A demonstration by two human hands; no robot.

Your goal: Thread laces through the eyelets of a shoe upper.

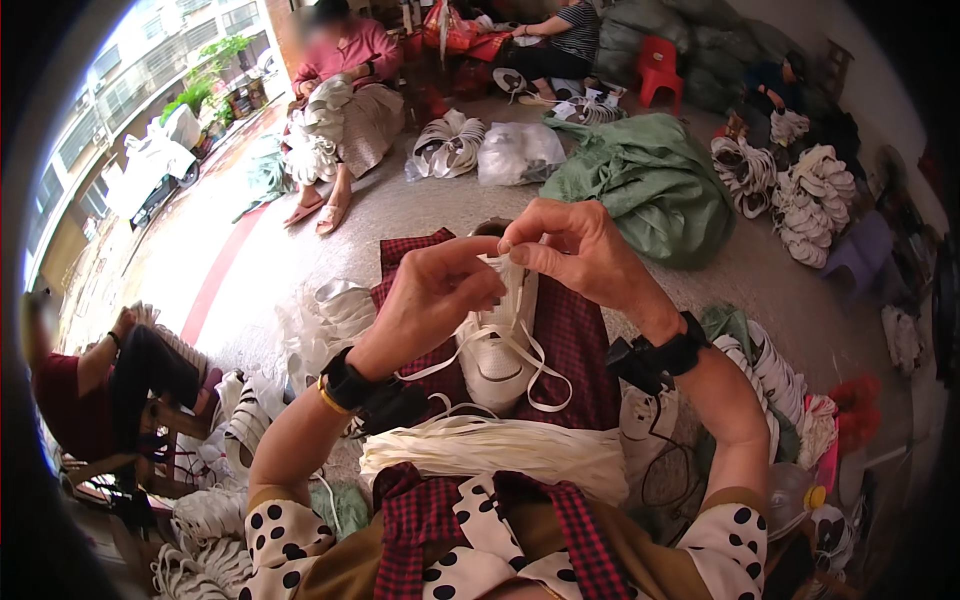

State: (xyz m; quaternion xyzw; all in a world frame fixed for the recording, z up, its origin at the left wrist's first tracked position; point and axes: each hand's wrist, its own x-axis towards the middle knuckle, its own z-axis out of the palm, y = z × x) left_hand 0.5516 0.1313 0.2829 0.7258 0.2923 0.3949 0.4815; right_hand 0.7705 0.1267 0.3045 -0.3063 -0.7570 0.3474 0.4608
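Note:
A white sneaker [497,362] rests toe toward me on the dark red checked cloth over my lap. Thin cream shoelace [548,405] loops hang loose across its toe and sides. Above the shoe's tongue, my right hand [585,250] pinches thumb against forefinger, and a strand of lace runs up toward them. My left hand [440,290] is closed, its forefinger reaching to the right fingertips; what it grips is too small to make out. Closer to my body lies a thick bundle of cream laces [490,452].
Piles of white shoe parts [345,310] lie at left, with more [775,380] at right. Ahead are a green sack [650,185], a clear plastic bag [520,152] and a red stool [660,72]. Several people sit around, one in a pink shirt [350,50].

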